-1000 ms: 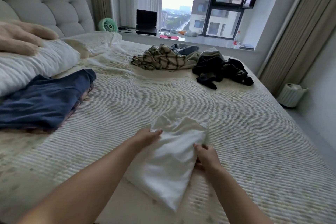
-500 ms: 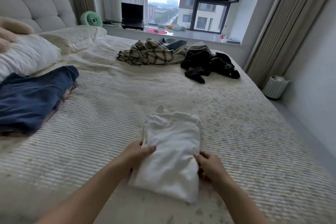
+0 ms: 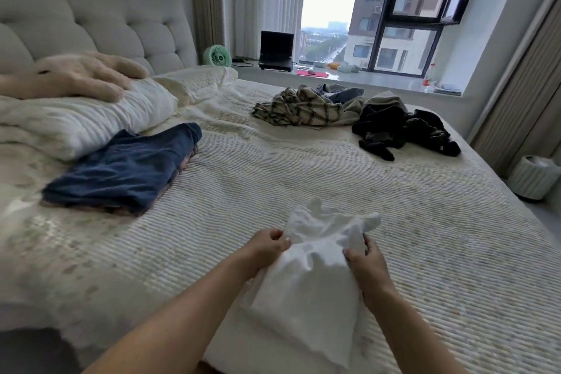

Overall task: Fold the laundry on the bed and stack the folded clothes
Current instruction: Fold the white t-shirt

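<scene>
A folded white garment [image 3: 312,288] is held up off the bed [image 3: 273,185] near its front edge. My left hand [image 3: 267,244] grips its left side and my right hand [image 3: 365,264] grips its right side, so the cloth bunches between them. A stack of folded clothes with a navy piece [image 3: 121,170] on top lies at the left beside the pillow. Unfolded laundry lies at the far side: a plaid shirt [image 3: 300,108] and a heap of dark clothes [image 3: 400,129].
A white pillow [image 3: 85,121] with a plush toy [image 3: 73,74] on it sits against the grey headboard. A window ledge behind the bed carries a green fan [image 3: 217,55] and a laptop [image 3: 276,50]. A white bin [image 3: 534,176] stands on the floor at right.
The white garment lay flat on the bed under both hands; now both hands grip its sides and it is lifted and bunched. The view has swung left.
</scene>
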